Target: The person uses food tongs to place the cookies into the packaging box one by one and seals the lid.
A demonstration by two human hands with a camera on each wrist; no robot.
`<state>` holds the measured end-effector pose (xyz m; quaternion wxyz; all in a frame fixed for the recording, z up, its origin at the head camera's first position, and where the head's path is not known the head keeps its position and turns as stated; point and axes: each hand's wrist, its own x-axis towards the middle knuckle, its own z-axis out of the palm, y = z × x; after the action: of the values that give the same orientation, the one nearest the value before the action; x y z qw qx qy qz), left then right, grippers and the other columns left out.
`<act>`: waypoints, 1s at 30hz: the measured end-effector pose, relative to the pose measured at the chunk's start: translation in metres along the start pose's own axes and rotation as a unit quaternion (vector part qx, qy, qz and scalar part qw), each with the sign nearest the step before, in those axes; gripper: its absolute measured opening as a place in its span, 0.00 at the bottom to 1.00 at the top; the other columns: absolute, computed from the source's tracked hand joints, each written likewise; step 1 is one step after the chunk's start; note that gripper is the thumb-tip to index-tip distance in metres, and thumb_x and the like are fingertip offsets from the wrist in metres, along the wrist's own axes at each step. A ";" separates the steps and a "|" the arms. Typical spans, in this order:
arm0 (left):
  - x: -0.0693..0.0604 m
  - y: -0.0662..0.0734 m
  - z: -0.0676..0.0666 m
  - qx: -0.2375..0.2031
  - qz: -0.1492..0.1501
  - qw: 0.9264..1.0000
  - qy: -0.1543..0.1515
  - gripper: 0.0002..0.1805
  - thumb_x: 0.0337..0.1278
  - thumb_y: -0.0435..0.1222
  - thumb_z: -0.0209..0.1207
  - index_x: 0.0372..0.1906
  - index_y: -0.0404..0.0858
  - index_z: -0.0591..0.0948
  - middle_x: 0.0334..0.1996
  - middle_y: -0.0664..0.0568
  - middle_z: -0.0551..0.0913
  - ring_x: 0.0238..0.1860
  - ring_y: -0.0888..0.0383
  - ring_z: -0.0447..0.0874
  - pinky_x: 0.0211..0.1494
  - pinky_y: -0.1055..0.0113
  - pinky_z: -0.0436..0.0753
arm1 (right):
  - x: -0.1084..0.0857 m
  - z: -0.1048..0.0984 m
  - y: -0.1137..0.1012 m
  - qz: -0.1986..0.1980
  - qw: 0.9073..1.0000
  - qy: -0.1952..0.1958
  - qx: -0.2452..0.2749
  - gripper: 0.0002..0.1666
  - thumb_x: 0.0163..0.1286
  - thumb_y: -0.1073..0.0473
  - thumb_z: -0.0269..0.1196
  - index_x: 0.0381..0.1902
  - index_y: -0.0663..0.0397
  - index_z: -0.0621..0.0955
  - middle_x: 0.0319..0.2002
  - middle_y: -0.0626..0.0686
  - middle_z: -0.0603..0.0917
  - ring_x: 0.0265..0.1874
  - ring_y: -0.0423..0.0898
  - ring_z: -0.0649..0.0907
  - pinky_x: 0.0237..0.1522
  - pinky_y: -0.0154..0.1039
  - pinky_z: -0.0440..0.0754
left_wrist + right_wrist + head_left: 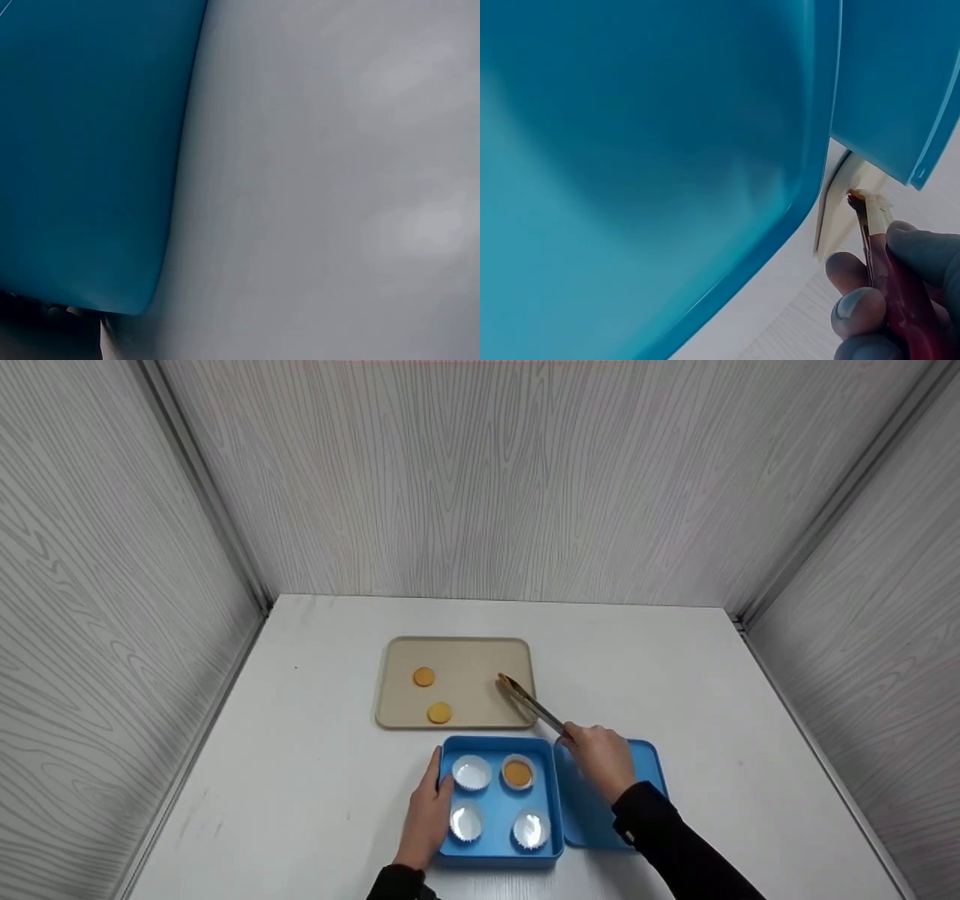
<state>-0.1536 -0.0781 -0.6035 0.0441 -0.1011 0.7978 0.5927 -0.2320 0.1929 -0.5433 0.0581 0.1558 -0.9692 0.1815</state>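
Tongs over the tray, a hand on the blue box

The person's right hand [602, 757] grips a pair of tongs [544, 715], its fingers curled round the reddish handle. The tips point over the right part of a beige tray [472, 656]; something orange-brown shows at them, though whether it is a biscuit held between them I cannot tell. Two round yellow-brown biscuits lie on the tray, one toward the back [424, 676] and one near the front edge [439, 712].

The left hand [425, 819] holds the left wall of a blue box [499, 860], thumb at the rim and fingers along the outside. The box sits just in front of the tray with four white paper cups inside. The back right cup [505, 760] has a biscuit [517, 772] in it; the other three hold none. A blue lid [596, 834] lies right beside the box, partly under the right hand and its dark sleeve [686, 840]. Everything rests on a white counter [750, 735] with grey wood-grain panels [495, 495] around it.
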 end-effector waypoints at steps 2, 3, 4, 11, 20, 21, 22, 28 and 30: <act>0.000 0.000 0.000 0.000 0.000 1.000 -0.001 0.32 0.82 0.41 0.42 0.83 0.40 0.51 0.81 0.44 0.55 0.81 0.45 0.50 0.82 0.46 0.54 | -0.001 0.000 0.001 0.000 1.000 0.000 0.000 0.05 0.72 0.60 0.67 0.40 0.53 0.88 0.25 0.47 0.86 0.19 0.39 0.76 0.26 0.37 0.81; 0.000 -0.001 0.000 -0.001 0.000 1.000 -0.001 0.32 0.82 0.41 0.42 0.83 0.40 0.51 0.81 0.44 0.54 0.81 0.45 0.50 0.82 0.46 0.54 | -0.001 0.001 0.001 -0.002 1.000 0.002 -0.002 0.04 0.72 0.60 0.67 0.40 0.52 0.88 0.25 0.47 0.86 0.19 0.39 0.75 0.26 0.36 0.81; 0.000 -0.001 0.000 -0.002 0.001 1.000 -0.001 0.32 0.82 0.41 0.42 0.83 0.40 0.51 0.81 0.44 0.55 0.81 0.45 0.50 0.82 0.46 0.54 | -0.002 0.001 0.001 -0.005 1.000 0.005 -0.005 0.04 0.72 0.60 0.67 0.40 0.52 0.88 0.25 0.47 0.86 0.19 0.39 0.75 0.26 0.36 0.82; -0.001 -0.003 -0.001 0.002 0.016 1.000 0.003 0.32 0.82 0.40 0.44 0.83 0.39 0.52 0.81 0.43 0.56 0.81 0.44 0.52 0.81 0.45 0.55 | -0.009 -0.002 0.003 -0.045 0.998 0.038 -0.034 0.06 0.72 0.59 0.67 0.43 0.52 0.87 0.26 0.48 0.87 0.20 0.39 0.76 0.26 0.36 0.83; 0.000 -0.001 0.001 0.002 0.004 1.000 0.000 0.33 0.82 0.41 0.43 0.83 0.39 0.51 0.81 0.43 0.54 0.81 0.45 0.50 0.82 0.45 0.54 | -0.020 -0.010 0.000 -0.067 0.995 0.069 -0.036 0.09 0.71 0.59 0.68 0.47 0.51 0.87 0.32 0.49 0.91 0.24 0.42 0.85 0.30 0.40 0.88; 0.000 -0.001 0.001 0.002 0.004 1.000 0.000 0.33 0.82 0.41 0.43 0.83 0.39 0.51 0.81 0.43 0.54 0.81 0.45 0.50 0.82 0.45 0.54 | -0.021 -0.010 0.000 -0.074 0.994 0.075 -0.039 0.09 0.70 0.60 0.69 0.47 0.51 0.87 0.32 0.49 0.91 0.23 0.42 0.85 0.29 0.39 0.88; 0.000 -0.001 0.001 0.002 0.004 1.000 0.000 0.33 0.82 0.41 0.43 0.83 0.39 0.51 0.81 0.43 0.54 0.81 0.45 0.50 0.82 0.45 0.54 | -0.022 -0.011 0.000 -0.082 0.993 0.081 -0.040 0.09 0.70 0.60 0.69 0.47 0.51 0.87 0.32 0.49 0.91 0.23 0.41 0.84 0.28 0.38 0.87; 0.001 -0.001 0.001 -0.001 0.003 1.000 0.001 0.33 0.82 0.41 0.43 0.83 0.39 0.51 0.81 0.44 0.54 0.81 0.46 0.50 0.82 0.46 0.54 | -0.030 -0.017 0.000 -0.124 0.984 0.115 -0.051 0.11 0.68 0.61 0.71 0.48 0.51 0.87 0.31 0.47 0.91 0.21 0.39 0.84 0.23 0.34 0.83; 0.001 -0.001 0.001 -0.001 0.001 1.000 -0.001 0.33 0.82 0.41 0.43 0.83 0.39 0.51 0.81 0.44 0.54 0.81 0.45 0.50 0.82 0.46 0.54 | -0.033 -0.019 0.001 -0.134 0.982 0.124 -0.053 0.12 0.67 0.60 0.71 0.49 0.52 0.87 0.31 0.47 0.90 0.20 0.38 0.83 0.22 0.32 0.82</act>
<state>-0.1542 -0.0776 -0.6054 0.0436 -0.0999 0.7970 0.5940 -0.1999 0.2098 -0.5316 0.2095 0.2569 -0.9333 0.1379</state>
